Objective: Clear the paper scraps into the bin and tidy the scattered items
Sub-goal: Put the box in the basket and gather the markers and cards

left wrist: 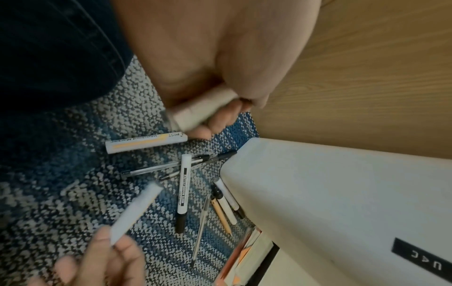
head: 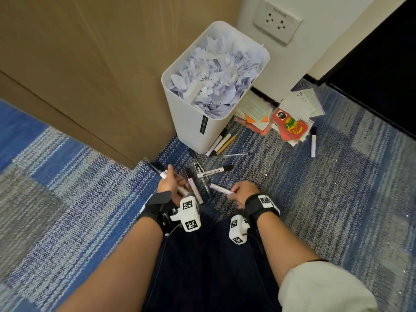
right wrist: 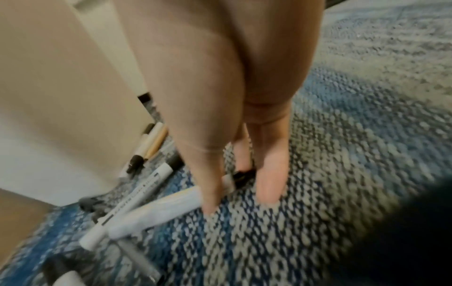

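A white bin (head: 198,129) stuffed with paper scraps (head: 216,73) stands against the wooden panel. My left hand (head: 172,182) grips white markers (left wrist: 203,110); one black-capped end (head: 157,168) sticks out to the upper left. To its right, my right hand (head: 238,190) pinches another white marker (head: 219,188) just above the carpet, thumb and fingers (right wrist: 212,185) round its capped end. A whiteboard marker (head: 215,171) and thin pens (head: 202,176) lie crossed between the hands and the bin. More pens and a pencil (head: 221,143) lean at the bin's base.
Loose sheets, orange cards and a red sticker pack (head: 290,127) are heaped right of the bin by the wall. A lone marker (head: 313,143) lies further right on the blue-grey carpet (head: 337,188). My dark-trousered knees (head: 209,255) fill the foreground. A wall socket (head: 276,23) is above.
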Tool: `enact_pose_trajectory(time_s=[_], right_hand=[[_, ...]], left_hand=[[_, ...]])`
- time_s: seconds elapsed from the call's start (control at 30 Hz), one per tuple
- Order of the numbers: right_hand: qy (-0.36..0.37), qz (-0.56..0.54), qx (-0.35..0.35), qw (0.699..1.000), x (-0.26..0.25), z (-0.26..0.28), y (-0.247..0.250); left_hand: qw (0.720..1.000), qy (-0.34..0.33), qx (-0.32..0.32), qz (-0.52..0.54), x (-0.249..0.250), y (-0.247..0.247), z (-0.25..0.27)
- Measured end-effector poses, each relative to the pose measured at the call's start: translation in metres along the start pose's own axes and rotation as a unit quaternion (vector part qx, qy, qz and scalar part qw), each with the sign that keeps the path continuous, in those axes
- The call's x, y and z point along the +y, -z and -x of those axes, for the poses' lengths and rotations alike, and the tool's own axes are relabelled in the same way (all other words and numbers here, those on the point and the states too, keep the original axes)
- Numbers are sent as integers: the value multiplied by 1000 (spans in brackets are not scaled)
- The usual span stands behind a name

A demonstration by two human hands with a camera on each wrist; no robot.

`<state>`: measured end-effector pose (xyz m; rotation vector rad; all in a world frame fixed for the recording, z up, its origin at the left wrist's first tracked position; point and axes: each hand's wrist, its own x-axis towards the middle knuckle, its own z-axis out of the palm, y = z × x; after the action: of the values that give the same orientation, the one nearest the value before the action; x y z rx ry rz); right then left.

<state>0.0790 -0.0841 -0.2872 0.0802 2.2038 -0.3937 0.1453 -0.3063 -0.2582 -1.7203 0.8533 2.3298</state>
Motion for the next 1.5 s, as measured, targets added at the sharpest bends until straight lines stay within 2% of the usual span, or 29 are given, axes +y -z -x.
enact_pose_trajectory(time_s=[0.13, 0.2, 0.3, 0.4, 0.53, 0.67, 0.77, 0.8, 0.87, 0.9, 0.97, 1.1, 1.17, 1.23, 1.3, 1.4, 1.5], right_hand=[[132, -172, 5, 976, -16, 23, 14], [194, -216, 18, 957, -27, 37, 22], [246, -172, 29, 954, -40, 50, 34], [262, -139, -18, 955, -56, 55, 49], [286, -87, -58, 953, -74, 48, 58], [270, -96, -47, 957, -86, 34, 57], [168, -192, 24, 967, -80, 12, 44], [135, -197, 17, 971, -78, 6, 36], [82, -177, -50, 980, -73, -6, 14], [60, -170, -74, 981, -72, -10, 3], [25, -154, -68, 985, -72, -16, -15], [-1, -39, 35, 999, -63, -9, -23], [-7, -26, 70, 997, -55, -3, -22], [12, -103, 68, 992, -50, 3, -19], [65, -232, 28, 970, -50, 18, -13], [167, -307, 20, 937, -57, 44, -5], [221, -360, 56, 905, -66, 61, -5]], left_hand=[[994, 1, -33, -103, -9, -3, 3], [987, 32, -69, -142, -12, -6, 8], [979, 67, -120, -150, -12, -5, 13], [975, 40, -155, -156, -4, 1, 17], [961, 86, -233, -124, 9, 12, 23], [950, -14, -191, -246, 15, 17, 31], [961, -73, -167, -207, 20, 25, 27], [965, -89, -159, -187, 22, 28, 24], [970, -111, -142, -160, 24, 30, 19], [971, -117, -141, -151, 25, 30, 18], [971, -120, -151, -143, 26, 29, 16], [972, -95, -162, -142, 27, 24, 18], [980, -73, -142, -122, 26, 21, 17], [990, -42, -97, -92, 22, 19, 13], [995, -9, -70, -67, 15, 16, 8], [993, -19, -74, -92, 2, 5, 14], [992, -30, -89, -87, -4, -6, 26]])
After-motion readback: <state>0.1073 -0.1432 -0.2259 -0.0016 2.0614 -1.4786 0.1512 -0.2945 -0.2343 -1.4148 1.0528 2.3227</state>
